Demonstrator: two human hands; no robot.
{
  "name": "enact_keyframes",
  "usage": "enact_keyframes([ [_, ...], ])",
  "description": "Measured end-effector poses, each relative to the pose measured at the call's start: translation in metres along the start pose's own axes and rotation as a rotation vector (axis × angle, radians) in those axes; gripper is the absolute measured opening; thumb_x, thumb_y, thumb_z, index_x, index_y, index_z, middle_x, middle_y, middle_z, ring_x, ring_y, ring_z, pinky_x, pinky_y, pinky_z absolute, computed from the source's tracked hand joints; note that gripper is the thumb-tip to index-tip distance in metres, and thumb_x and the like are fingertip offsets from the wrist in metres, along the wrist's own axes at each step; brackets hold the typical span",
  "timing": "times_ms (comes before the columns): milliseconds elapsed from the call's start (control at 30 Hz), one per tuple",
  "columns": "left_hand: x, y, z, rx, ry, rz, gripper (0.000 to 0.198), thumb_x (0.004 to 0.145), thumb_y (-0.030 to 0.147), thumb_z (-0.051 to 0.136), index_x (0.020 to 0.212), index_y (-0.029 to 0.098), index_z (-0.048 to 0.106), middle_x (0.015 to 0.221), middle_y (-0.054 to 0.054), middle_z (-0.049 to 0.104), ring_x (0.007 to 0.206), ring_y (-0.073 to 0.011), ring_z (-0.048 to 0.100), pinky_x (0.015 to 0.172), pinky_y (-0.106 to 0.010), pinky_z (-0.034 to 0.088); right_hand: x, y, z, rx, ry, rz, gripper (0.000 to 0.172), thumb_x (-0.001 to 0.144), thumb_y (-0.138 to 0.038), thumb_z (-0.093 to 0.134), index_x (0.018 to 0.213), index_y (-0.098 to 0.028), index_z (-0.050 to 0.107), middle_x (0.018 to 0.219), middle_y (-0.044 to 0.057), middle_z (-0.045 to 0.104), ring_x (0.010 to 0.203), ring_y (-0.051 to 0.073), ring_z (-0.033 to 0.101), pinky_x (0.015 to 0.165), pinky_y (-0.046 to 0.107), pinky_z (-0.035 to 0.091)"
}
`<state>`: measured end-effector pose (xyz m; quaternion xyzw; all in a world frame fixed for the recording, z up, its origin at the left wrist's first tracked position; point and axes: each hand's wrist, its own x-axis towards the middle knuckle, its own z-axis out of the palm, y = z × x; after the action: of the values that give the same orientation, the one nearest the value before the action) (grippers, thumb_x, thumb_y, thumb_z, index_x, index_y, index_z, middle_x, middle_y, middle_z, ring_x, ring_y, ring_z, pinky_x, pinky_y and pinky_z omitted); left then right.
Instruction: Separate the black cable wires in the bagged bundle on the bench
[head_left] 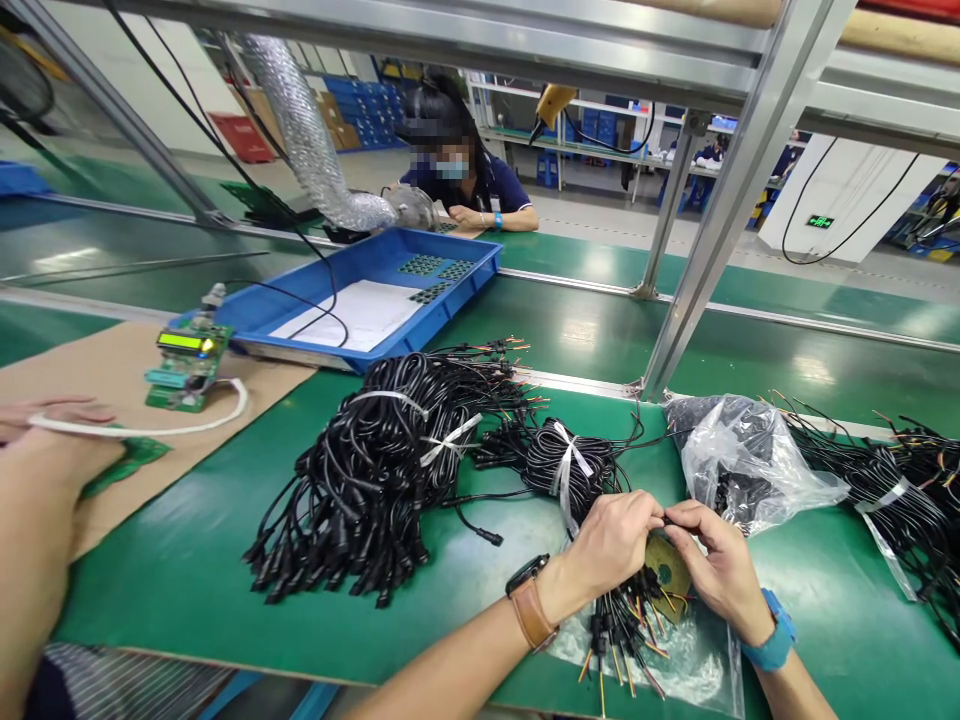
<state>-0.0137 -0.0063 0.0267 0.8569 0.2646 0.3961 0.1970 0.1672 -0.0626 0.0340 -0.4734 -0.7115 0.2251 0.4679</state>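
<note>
My left hand (616, 540), with a brown-strapped watch on its wrist, pinches a small dark piece together with my right hand (712, 560), which wears a blue wristband. The fingertips of both hands nearly meet over a round tan disc (667, 568). Below them lie black cables with red, yellow and white wire ends (621, 640), on a clear plastic bag (701, 665). A coiled cable bundle (566, 460) with a white tie sits just behind my left hand. What exactly the fingers hold is too small to make out.
A large black cable pile (360, 470) lies left of centre. Behind it stands a blue tray (457, 305) with paper and circuit boards. A plastic bag (739, 455) and more cables (892, 500) lie right. Another person's hand (67, 450) is by a lit circuit board (187, 365). A metal post (720, 220) rises ahead.
</note>
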Motion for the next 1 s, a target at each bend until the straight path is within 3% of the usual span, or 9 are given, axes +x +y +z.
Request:
enact_keyframes([
  [133,0.003,0.000,-0.005,0.058,-0.109,-0.010,0.019,0.097,0.008,0.041,0.086,0.018,0.054,0.077,-0.004,0.065,0.070,-0.0187,0.066,0.064,-0.028,0.051,0.001,-0.001,0.001,-0.064,-0.016,-0.070,0.015,0.098,-0.015,0.057,0.104,-0.022,0.069,0.097,0.008,0.073,0.088,0.020,0.071,0.080,0.032,0.058],
  [267,0.008,0.007,-0.014,0.006,-0.159,-0.049,0.013,0.098,0.011,0.045,0.098,0.017,0.056,0.090,-0.006,0.065,0.081,-0.0195,0.066,0.073,-0.029,0.052,0.001,-0.003,-0.003,-0.045,0.029,0.015,0.010,0.097,-0.023,0.061,0.100,-0.022,0.070,0.093,0.008,0.073,0.084,0.021,0.071,0.077,0.032,0.059],
  [400,0.010,0.009,-0.017,-0.077,-0.124,-0.096,0.011,0.095,0.008,0.049,0.098,0.017,0.055,0.093,-0.006,0.064,0.086,-0.0195,0.064,0.078,-0.029,0.052,0.000,-0.001,-0.006,-0.012,0.088,0.099,0.011,0.094,-0.031,0.066,0.098,-0.021,0.069,0.091,0.008,0.073,0.080,0.020,0.071,0.072,0.029,0.061],
  [633,0.006,0.002,-0.006,-0.182,-0.037,-0.103,0.020,0.088,0.001,0.047,0.084,0.017,0.058,0.079,-0.004,0.063,0.073,-0.0163,0.063,0.069,-0.025,0.049,0.001,-0.001,-0.005,0.012,0.025,0.059,0.007,0.096,-0.025,0.063,0.092,-0.021,0.066,0.088,0.007,0.070,0.080,0.019,0.068,0.073,0.029,0.058],
  [867,0.004,0.002,-0.004,-0.152,-0.042,-0.114,0.021,0.083,-0.002,0.049,0.078,0.017,0.057,0.074,-0.003,0.063,0.069,-0.0161,0.061,0.063,-0.025,0.045,0.000,0.000,0.000,0.004,-0.037,0.031,0.006,0.097,-0.022,0.061,0.095,-0.021,0.067,0.090,0.006,0.071,0.082,0.019,0.069,0.076,0.030,0.056],
  [1000,0.006,0.004,-0.006,-0.158,-0.062,-0.131,0.019,0.088,0.001,0.049,0.081,0.017,0.057,0.077,-0.003,0.064,0.071,-0.0163,0.062,0.065,-0.026,0.046,-0.001,0.001,0.001,0.011,-0.018,0.045,0.008,0.098,-0.024,0.060,0.095,-0.021,0.067,0.091,0.008,0.072,0.083,0.020,0.069,0.076,0.031,0.057],
])
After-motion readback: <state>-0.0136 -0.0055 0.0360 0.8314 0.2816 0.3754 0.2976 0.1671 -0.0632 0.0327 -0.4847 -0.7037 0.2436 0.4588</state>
